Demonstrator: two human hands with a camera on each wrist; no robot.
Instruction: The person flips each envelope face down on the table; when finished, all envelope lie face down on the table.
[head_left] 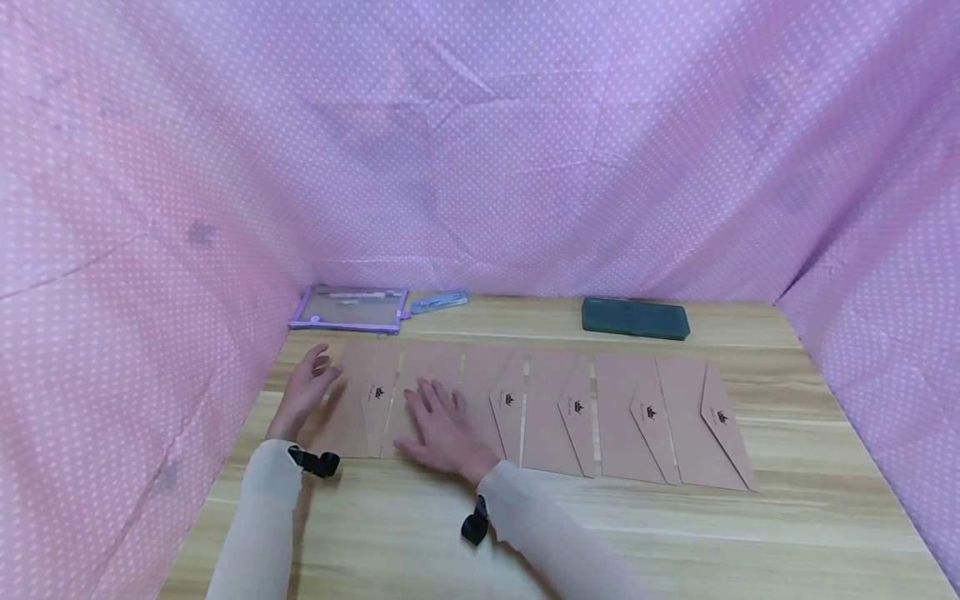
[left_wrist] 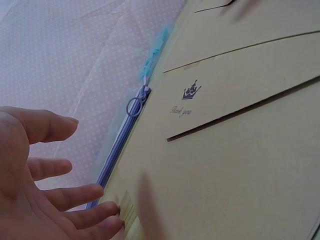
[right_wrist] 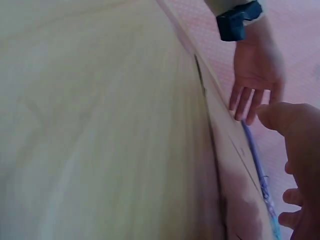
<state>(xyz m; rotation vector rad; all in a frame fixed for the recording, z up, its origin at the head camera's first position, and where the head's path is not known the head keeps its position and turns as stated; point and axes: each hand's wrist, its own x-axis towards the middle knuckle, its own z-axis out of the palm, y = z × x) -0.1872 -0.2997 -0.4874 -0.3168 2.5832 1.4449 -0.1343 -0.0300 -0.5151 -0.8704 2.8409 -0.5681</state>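
Note:
Several pinkish-brown envelopes lie side by side in a row, with pointed flaps bearing a black crown print. The left hand (head_left: 303,392) is at the left edge of the leftmost envelope (head_left: 360,367), fingers spread and relaxed, holding nothing. In the left wrist view that envelope (left_wrist: 225,165) shows its flap, crown and "Thank you" lettering beside the left hand (left_wrist: 50,195). The right hand (head_left: 442,429) is palm down over the second envelope (head_left: 431,358) and the edge of the third envelope (head_left: 498,367), fingers spread. It covers part of both, including the second one's print.
A clear pouch with purple edging (head_left: 382,323), pens inside, lies at the back left. Beside it is a small light-blue item (head_left: 439,302). A dark green case (head_left: 635,319) sits at the back right. Pink dotted cloth (head_left: 480,183) encloses the wooden table (head_left: 810,517).

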